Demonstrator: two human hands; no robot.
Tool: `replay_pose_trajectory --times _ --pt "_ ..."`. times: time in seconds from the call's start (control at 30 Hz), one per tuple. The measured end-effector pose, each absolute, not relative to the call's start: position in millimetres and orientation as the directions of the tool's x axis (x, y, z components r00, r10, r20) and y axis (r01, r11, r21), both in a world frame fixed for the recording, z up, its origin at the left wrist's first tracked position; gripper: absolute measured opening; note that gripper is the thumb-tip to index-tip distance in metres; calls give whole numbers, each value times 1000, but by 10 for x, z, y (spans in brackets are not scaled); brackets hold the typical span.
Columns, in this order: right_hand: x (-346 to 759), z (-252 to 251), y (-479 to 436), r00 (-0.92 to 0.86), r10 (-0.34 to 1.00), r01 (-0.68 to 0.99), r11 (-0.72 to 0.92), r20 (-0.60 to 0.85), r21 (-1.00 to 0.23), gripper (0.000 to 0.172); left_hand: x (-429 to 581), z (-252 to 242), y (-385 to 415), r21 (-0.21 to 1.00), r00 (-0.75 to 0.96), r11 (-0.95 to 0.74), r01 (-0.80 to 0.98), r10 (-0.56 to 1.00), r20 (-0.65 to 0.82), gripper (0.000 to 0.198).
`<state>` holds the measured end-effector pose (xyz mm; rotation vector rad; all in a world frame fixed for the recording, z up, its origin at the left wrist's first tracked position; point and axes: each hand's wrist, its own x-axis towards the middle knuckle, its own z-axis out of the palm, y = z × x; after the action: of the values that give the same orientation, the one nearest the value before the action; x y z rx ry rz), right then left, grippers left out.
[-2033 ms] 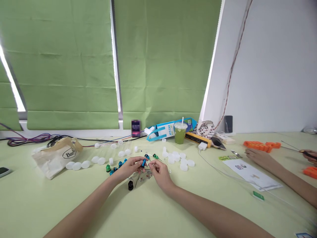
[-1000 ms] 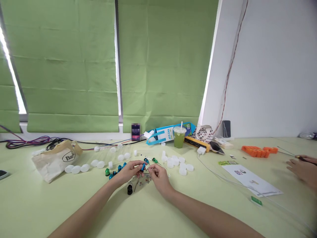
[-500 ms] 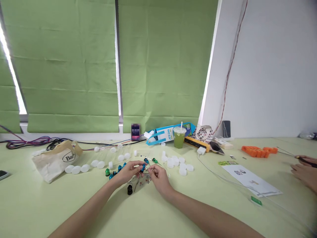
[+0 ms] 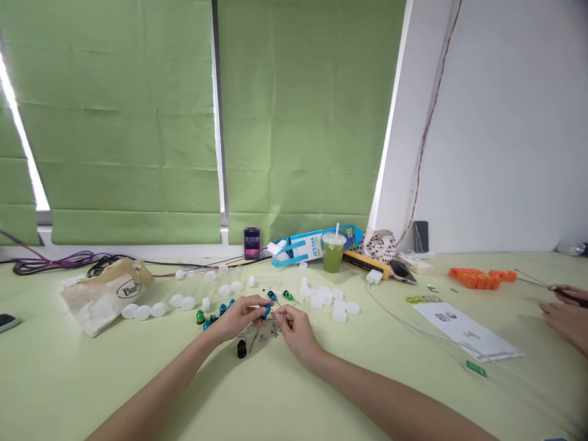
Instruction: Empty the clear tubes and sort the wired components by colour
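Between its thumb and fingers my left hand (image 4: 243,317) pinches a small blue metallic knob-shaped piece (image 4: 265,311). Close to it, my right hand (image 4: 294,327) is closed at the fingertips around a thin rod-like part that meets the blue piece; its exact kind is too small to tell. Below the hands lies a scatter of tiny red-and-silver parts (image 4: 261,337). A black knob-shaped piece (image 4: 241,349) stands in front of them. Left of my left hand are a green piece (image 4: 200,316) and several blue ones (image 4: 223,308). Beyond the fingers lie another blue piece (image 4: 272,295) and a green one (image 4: 288,295).
White round caps (image 4: 324,296) lie right of centre, and capped clear tubes (image 4: 188,301) to the left beside a cloth bag (image 4: 108,294). A green drink cup (image 4: 333,252) stands behind, near a power strip (image 4: 366,265). At far right, another person's hands (image 4: 567,318) hold a tool near orange parts (image 4: 482,277).
Both hands stay almost in place, still holding the blue piece and the thin part. The view has shifted very slightly.
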<state>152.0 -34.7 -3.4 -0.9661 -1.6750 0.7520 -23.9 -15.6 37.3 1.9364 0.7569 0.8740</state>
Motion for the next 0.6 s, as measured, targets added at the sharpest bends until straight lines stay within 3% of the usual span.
replay_pose_trajectory --times 0.23,0.6 --pt "1526 11 -400 -166 864 313 504 476 -805 24 -237 389 -168 882 575 -439 173 772 271 37" --pt "1545 81 -495 -180 753 561 607 633 -563 19 -212 384 -188 908 575 -395 144 780 248 36"
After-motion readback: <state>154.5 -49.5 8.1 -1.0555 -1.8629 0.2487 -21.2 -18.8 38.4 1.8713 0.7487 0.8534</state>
